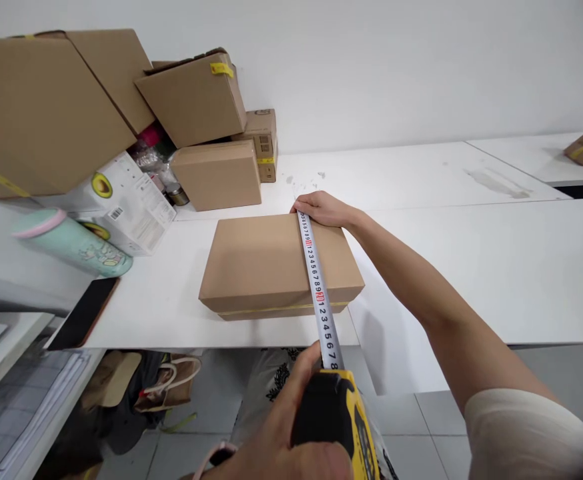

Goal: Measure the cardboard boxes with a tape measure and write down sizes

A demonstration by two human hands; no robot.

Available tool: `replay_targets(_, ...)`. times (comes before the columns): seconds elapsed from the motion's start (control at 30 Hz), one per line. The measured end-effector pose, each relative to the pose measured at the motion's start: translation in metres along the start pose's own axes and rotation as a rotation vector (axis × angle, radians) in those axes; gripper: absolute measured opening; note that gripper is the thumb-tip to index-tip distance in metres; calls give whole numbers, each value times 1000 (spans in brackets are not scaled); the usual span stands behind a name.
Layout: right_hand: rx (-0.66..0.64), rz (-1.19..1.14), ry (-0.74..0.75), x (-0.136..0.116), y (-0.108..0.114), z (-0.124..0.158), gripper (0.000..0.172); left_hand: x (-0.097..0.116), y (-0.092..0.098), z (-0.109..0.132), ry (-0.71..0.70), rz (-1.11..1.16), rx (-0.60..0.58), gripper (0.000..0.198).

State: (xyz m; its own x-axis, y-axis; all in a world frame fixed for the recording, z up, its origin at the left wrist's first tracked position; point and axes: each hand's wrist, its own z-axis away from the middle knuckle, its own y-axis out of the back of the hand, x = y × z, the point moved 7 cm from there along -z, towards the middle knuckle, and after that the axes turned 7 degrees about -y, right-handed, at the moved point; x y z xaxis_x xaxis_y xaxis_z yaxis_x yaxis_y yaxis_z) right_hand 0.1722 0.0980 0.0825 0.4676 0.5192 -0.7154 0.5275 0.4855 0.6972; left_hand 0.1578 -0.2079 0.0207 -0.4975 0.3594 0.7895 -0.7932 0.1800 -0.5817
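While the left hand [279, 440] grips the tape measure [324, 410] just off the table [156, 313], well apart from the right hand [329, 208], which holds the blade [316, 287] at the far edge of the cardboard box [261, 257], the blade could spring back if that far hold loosened, or skew if the cardboard box slid

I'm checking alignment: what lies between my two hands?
The head view shows the silver tape blade between your right hand and left hand, crossing over the cardboard box.
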Motion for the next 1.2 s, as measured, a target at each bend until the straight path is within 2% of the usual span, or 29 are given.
replay_targets(0.13,3,7,1,1,0,-1,36,34,-14,7,-12,32,-17,91)
replay_targets(0.27,16,16,29,4,0,-3,37,48,-16,4,47,-22,42,87)
replay_targets(0.37,30,21,46,6,0,-5,37,50,-9,-1,62,-33,132,90)
replay_targets(0.43,39,23,51,7,0,-5,38,49,-6,-5,57,-32,150,93)
replay_targets(0.63,38,13,44,7,1,-4,37,46,-2,-12,44,-38,161,102)
replay_targets(0.87,10,1,75,5,0,-3,34,38,7,-1,48,-27,119,106)
replay_targets(1.0,-10,-30,74,4,-2,-2,36,38,0,4,78,-25,131,104)
replay_targets(1.13,-13,-74,56,5,-4,-2,44,43,-10,7,12,-13,167,99)
replay_targets(1.2,-12,-86,45,6,-5,-2,47,44,-17,7,4,10,148,99)
